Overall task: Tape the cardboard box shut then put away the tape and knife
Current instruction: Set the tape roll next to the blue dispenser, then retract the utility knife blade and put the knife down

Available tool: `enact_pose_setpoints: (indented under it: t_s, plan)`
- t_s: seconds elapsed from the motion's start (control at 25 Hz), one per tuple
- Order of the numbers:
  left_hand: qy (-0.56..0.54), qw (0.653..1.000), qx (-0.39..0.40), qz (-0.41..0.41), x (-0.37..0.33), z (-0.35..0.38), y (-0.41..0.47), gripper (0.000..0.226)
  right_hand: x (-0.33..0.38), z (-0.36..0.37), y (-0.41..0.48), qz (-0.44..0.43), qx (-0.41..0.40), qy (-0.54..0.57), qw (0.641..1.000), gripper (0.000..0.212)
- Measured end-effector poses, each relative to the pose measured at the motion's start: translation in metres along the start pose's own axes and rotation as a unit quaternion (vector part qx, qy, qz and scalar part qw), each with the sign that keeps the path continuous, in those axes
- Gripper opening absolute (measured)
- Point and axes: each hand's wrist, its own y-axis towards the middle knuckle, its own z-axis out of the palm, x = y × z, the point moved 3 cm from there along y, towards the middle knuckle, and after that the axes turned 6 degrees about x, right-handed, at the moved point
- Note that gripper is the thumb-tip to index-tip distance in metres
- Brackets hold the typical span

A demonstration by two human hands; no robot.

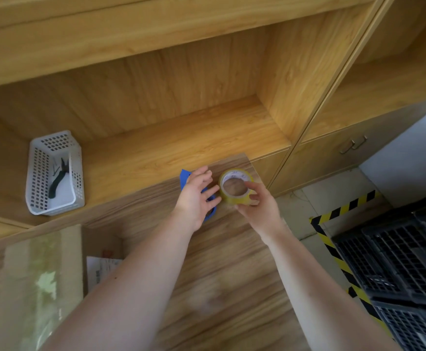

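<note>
I see the tape roll, a ring of glossy yellowish clear tape on a white printed core, near the far right corner of the wood-grain bench. My right hand pinches it, thumb on the outer band, fingers over the rim and into the core. Just left of the roll my left hand is spread, fingers loose, lying over the knife, a flat blue piece whose ends stick out past the hand; I cannot tell whether the palm touches it. Well left of the roll and nearer to me sits the cardboard box, a shiny strip of clear tape running along its top, with a printed label at its right side. Beyond the roll the bench edge meets a smooth, bare wooden shelf. Far left on it is a white perforated plastic basket holding a dark-handled tool. Right of the roll, past the bench edge, are pale floor tiles, black-and-yellow striped tape and dark slatted crates.
</note>
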Motion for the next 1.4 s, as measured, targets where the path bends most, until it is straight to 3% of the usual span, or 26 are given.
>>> enact_pose_setpoints:
  t_s: [0.4, 0.84, 1.4]
  plan:
    - [0.036, 0.997, -0.043, 0.059, -0.007, -0.062, -0.136, 0.037, 0.014, 0.053, -0.1, 0.054, 0.154, 0.187, 0.969, 0.037]
    - [0.249, 0.967, -0.052, 0.007, 0.043, -0.144, -0.26, 0.03, -0.027, 0.134, -0.215, 0.078, 0.216, 0.072, 0.971, 0.032]
    - [0.186, 0.972, -0.12, -0.081, 0.122, -0.246, -0.304, 0.025, -0.083, 0.189, -0.286, 0.117, 0.166, -0.025, 0.979, 0.035]
